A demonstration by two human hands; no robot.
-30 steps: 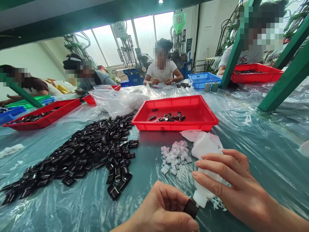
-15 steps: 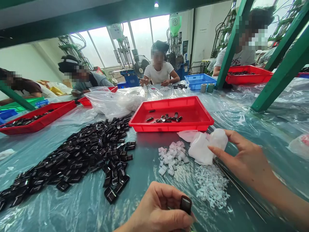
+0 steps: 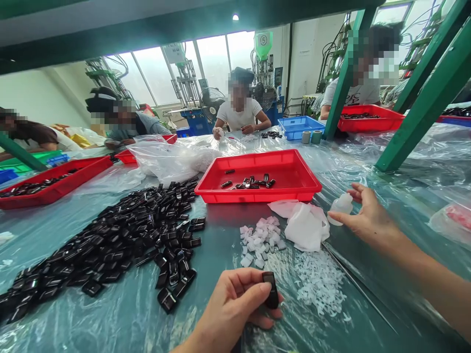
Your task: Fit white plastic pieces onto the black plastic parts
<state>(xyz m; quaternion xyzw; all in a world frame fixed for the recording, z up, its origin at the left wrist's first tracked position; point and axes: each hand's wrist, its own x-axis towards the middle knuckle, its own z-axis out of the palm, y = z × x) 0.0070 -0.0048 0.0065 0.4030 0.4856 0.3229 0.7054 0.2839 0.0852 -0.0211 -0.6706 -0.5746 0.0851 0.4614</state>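
My left hand (image 3: 239, 306), low in the middle, pinches a small glossy black plastic piece (image 3: 271, 290) upright between thumb and fingers. Farther right, my right hand (image 3: 368, 215) has its thumb and fingers around a small translucent white bottle (image 3: 340, 210), which is upright at the table surface. Beside the bottle lies a crumpled white cloth (image 3: 307, 228). In front of the cloth are a heap of small whitish translucent tabs (image 3: 261, 238) and a heap of tiny clear curved bits (image 3: 320, 282). A large pile of similar black pieces (image 3: 128, 240) spreads on the left.
A red tray (image 3: 257, 198) holding several black pieces stands beyond the heaps. A thin metal rod (image 3: 362, 289) lies under my right forearm. Plastic sheeting (image 3: 165, 157) covers the table. Green posts (image 3: 415, 108) rise at right. Several people sit across the table.
My right hand has moved the bottle right, away from the cloth, and the bottle is now upright. My left hand has shifted slightly up and left, turning the black piece more upright.
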